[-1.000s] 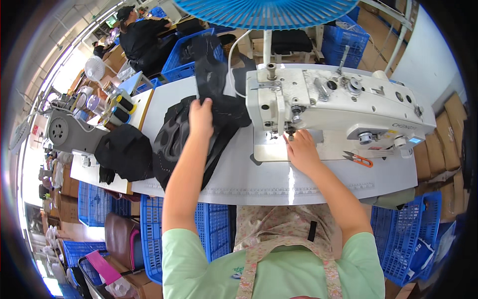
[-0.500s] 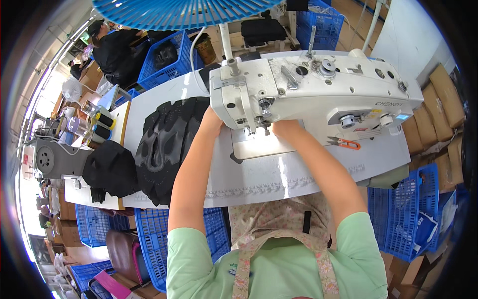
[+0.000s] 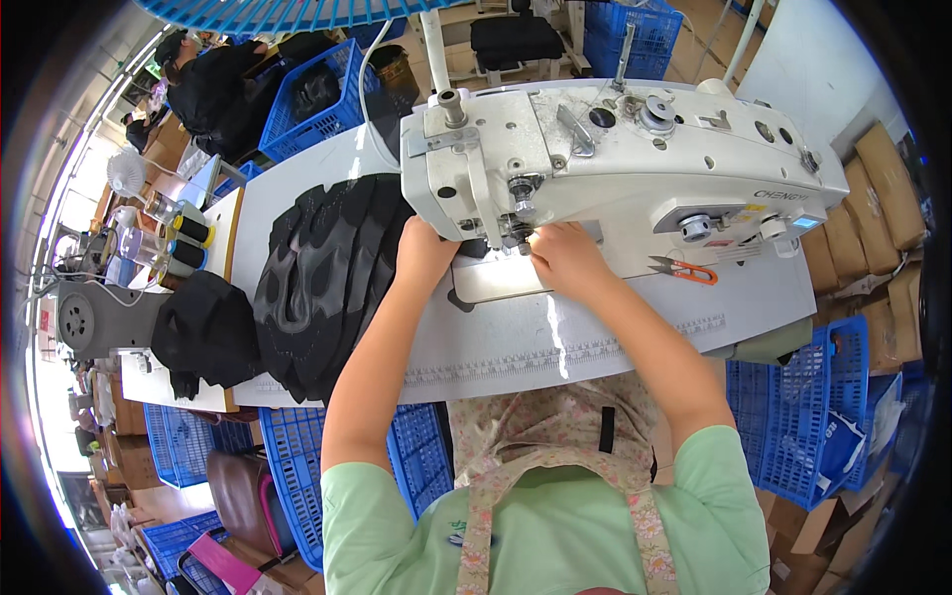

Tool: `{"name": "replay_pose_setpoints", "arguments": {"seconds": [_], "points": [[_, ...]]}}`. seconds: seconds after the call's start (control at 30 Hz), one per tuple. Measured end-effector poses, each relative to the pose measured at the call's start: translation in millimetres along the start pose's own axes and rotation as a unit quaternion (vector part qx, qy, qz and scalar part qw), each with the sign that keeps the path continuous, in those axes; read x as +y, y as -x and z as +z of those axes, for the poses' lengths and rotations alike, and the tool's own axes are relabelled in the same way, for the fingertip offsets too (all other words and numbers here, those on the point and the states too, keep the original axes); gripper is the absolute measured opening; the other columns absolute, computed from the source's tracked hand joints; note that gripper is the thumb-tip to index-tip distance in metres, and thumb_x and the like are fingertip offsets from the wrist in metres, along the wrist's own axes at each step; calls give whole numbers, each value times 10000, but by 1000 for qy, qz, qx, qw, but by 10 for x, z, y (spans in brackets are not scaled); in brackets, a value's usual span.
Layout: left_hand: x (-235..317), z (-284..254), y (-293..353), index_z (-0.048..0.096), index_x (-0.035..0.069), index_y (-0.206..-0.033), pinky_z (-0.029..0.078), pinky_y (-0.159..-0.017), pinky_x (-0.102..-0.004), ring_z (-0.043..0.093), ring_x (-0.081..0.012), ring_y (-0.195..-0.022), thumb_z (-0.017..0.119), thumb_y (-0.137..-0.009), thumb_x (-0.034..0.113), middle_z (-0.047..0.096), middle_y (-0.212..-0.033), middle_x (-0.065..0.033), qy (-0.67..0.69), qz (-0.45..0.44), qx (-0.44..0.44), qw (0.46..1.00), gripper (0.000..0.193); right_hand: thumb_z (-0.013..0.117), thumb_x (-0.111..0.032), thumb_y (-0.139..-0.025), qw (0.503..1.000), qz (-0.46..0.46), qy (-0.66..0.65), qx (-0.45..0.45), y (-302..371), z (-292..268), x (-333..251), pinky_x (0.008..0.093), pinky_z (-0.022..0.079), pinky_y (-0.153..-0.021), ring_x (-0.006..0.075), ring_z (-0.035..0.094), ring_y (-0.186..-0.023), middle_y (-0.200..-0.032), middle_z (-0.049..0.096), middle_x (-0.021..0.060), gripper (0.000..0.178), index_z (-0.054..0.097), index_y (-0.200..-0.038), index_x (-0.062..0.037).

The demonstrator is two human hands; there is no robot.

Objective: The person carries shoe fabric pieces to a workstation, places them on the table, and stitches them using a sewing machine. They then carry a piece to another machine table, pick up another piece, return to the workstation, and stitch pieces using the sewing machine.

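A white sewing machine (image 3: 615, 164) spans the table in front of me. My left hand (image 3: 424, 246) is closed just left of the needle area, partly behind the machine head. A small bit of black fabric (image 3: 474, 248) shows at its fingers, beside the presser foot (image 3: 522, 238). Close to the right of that foot, my right hand (image 3: 569, 258) has its fingers curled together over the machine bed (image 3: 496, 282); what they hold, if anything, is hidden. Left of my left forearm lies a layered stack of black padded fabric pieces (image 3: 322, 283).
Orange-handled thread snips (image 3: 684, 270) lie right of my right hand. A dark bundle of cloth (image 3: 206, 332) and thread spools (image 3: 193, 230) occupy the left side. Blue baskets (image 3: 793, 416) stand beside the table. A person (image 3: 213, 89) sits at the far left.
The view has shifted slightly. My right hand has come out from behind the machine head, nearer to me. Black fabric now shows between my left hand and the presser foot.
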State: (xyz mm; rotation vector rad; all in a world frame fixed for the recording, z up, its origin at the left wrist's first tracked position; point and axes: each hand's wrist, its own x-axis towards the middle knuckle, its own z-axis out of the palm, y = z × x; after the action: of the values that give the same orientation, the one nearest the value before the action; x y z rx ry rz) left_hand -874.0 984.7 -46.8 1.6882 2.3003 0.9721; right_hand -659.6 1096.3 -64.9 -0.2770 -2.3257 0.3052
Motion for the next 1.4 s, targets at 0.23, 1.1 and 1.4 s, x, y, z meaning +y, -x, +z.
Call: {"name": "replay_pose_setpoints", "arguments": {"seconds": [0.23, 1.1, 1.4], "points": [[-348, 159, -225, 613, 48, -1147, 493, -834, -392, 605, -349, -1042, 605, -843, 226, 646, -1130, -178, -132, 80, 120, 981, 353, 605, -146, -754, 978, 131, 32, -157, -168, 133, 221, 464, 476, -605, 333, 583, -595, -596, 576, 114, 143, 606, -645, -54], [-39, 166, 322, 719, 54, -901, 406, -937, -444, 442, -378, -1154, 815, -655, 231, 579, -1104, -117, -39, -3, 50, 998, 318, 654, -103, -784, 996, -12, -5, -86, 120, -110, -177, 422, 389, -997, 234, 544, -1100, -1107, 625, 41, 180, 668, -962, -121], [-20, 211, 217, 731, 105, -931, 403, -957, -465, 471, -384, -1145, 804, -656, 193, 616, -1115, -106, -25, -9, 85, 996, 298, 665, -119, -783, 995, 19, -4, -103, 60, -98, -166, 427, 405, -970, 253, 549, -1068, -1047, 622, 56, 132, 671, -914, -103]]}}
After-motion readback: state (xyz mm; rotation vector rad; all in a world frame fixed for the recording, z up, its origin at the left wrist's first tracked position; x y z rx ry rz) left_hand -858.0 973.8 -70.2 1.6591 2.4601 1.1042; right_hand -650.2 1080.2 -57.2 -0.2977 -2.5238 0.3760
